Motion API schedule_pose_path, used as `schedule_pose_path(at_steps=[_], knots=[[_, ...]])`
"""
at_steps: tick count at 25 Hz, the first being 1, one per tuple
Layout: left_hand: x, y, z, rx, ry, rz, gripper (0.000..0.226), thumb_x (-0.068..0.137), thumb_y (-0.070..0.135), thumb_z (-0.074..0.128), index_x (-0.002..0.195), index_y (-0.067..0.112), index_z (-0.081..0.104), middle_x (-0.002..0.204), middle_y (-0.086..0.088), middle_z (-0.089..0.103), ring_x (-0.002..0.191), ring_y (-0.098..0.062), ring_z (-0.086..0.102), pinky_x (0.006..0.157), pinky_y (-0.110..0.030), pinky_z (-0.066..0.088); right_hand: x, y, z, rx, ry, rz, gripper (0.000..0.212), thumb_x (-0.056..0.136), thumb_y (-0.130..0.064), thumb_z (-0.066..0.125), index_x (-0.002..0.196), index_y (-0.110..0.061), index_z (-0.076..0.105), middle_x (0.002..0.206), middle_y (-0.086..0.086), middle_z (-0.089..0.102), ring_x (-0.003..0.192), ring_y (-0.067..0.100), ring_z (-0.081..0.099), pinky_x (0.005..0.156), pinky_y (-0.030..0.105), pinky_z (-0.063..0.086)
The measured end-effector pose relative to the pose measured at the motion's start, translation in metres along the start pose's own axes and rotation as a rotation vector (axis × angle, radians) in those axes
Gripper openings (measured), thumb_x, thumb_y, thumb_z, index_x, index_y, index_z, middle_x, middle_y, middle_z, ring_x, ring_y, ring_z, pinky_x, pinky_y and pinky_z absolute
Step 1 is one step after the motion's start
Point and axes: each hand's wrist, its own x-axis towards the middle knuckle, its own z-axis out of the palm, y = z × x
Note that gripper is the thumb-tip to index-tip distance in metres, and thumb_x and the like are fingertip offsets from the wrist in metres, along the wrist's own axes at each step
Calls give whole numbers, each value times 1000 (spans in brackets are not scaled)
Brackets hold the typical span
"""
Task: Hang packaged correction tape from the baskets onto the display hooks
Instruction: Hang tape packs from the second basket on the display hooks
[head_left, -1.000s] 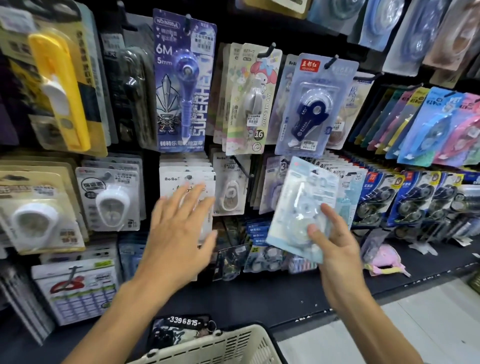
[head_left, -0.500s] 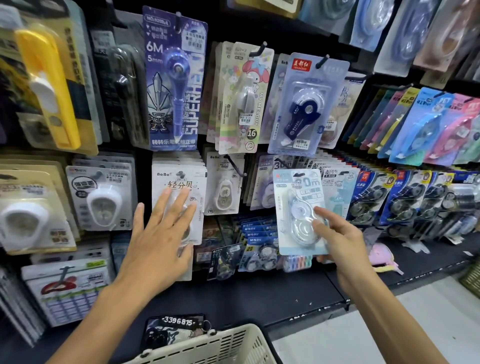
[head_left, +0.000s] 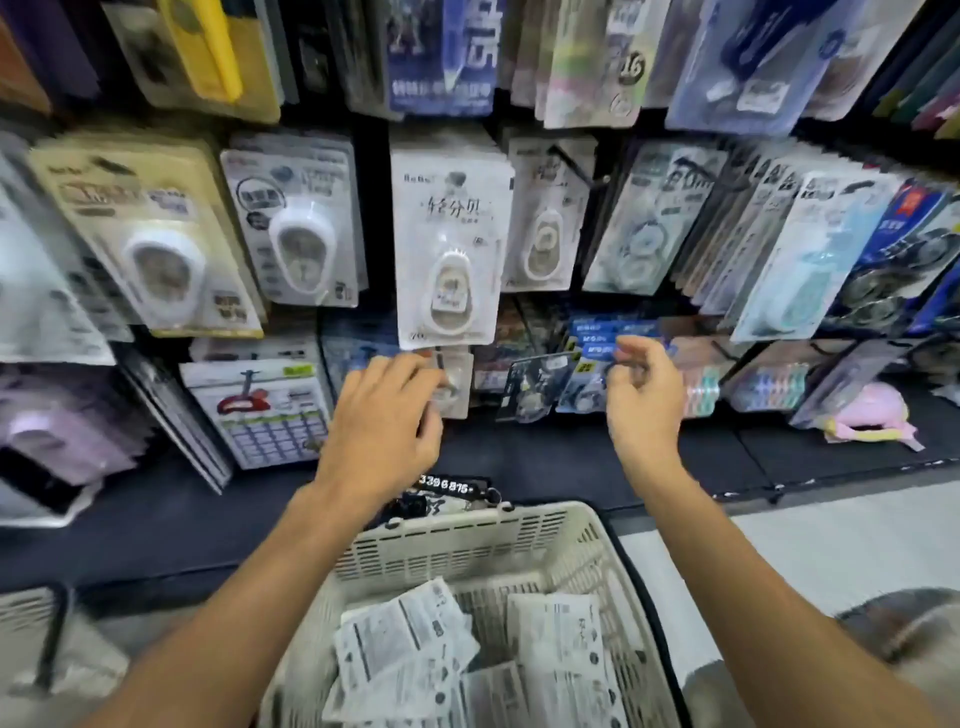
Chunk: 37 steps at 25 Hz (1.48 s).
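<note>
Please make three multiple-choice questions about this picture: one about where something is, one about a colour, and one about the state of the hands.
1. Where is the basket?
A. below the hands, nearest the camera
B. hanging on a hook
C. on the top shelf

2. What colour is the basket?
A. red
B. cream white
C. black

3. What do the hands hold?
A. the right hand holds a blue package
B. the left hand holds the basket
C. neither visibly holds anything

Answers:
1. A: its rim sits under both forearms, with packages lying inside.
2. B: its slotted wall is pale cream.
3. C: both hands hover before the display with fingers loosely curled, and no package shows in them.
</note>
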Motion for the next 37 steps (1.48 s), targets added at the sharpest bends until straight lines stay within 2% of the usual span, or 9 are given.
schedule_pose_path(at_steps=[5,9,14,22,27,31,33,35,37], knots=[[-108,-18,82,-35,-1008,-201,30,92,24,57,120,30,63,120,0,69,110,-26,64,88,-35,51,-166,121,57,-104,-699,554,23,73,15,73,82,-5,66,89,18,69,61,10,64,57,21,56],[-193,-47,123,23,-1360,-429,40,94,21,60,134,24,57,136,-6,62,119,-28,61,90,-30,48,-239,195,73,-662,-1103,213,70,91,-10,62,155,-16,32,156,18,36,134,35,47,106,35,41],[-194,-59,144,-42,-1012,-775,17,90,21,60,105,27,65,112,-3,74,91,-24,71,75,-30,54,-280,202,120,-1004,-1250,-455,90,99,-15,52,158,-21,-17,163,14,-28,148,45,-23,116,67,-11],[-185,-74,155,-159,-571,-916,28,87,2,65,86,30,71,80,11,72,60,-2,60,52,-12,39,-252,178,175,-1123,-1172,-682,51,94,-11,52,142,-3,36,130,23,54,119,41,52,106,58,37],[-175,-79,144,-275,-431,-865,27,82,0,66,74,24,75,68,9,74,62,-13,68,61,-21,51,-190,155,163,-828,-1221,-275,39,96,-33,62,133,-21,59,112,7,72,105,27,66,93,36,50],[-162,-69,133,-589,-167,-1255,40,87,0,64,64,30,74,69,17,71,74,-21,69,75,-29,53,-152,157,70,-130,-1106,583,48,79,-22,85,122,-9,68,102,5,79,88,18,76,73,34,62],[-160,-61,122,-872,-343,-1367,9,92,27,70,95,25,78,100,4,75,105,-26,68,100,-39,49,-147,150,33,122,-984,806,48,73,-19,85,118,-10,69,101,3,79,89,16,76,66,26,58],[-155,-40,106,-1226,-714,-1252,65,76,69,72,125,28,64,123,2,69,118,-23,64,103,-43,49,-144,130,14,302,-876,869,44,69,-23,83,111,-17,72,105,4,78,92,17,76,68,27,57],[-139,-12,96,-1447,-825,-1100,89,58,69,85,130,24,60,125,-4,71,117,-25,67,97,-43,53,-137,101,12,461,-823,827,44,72,-21,81,116,-17,71,112,8,77,98,21,74,72,31,58]])
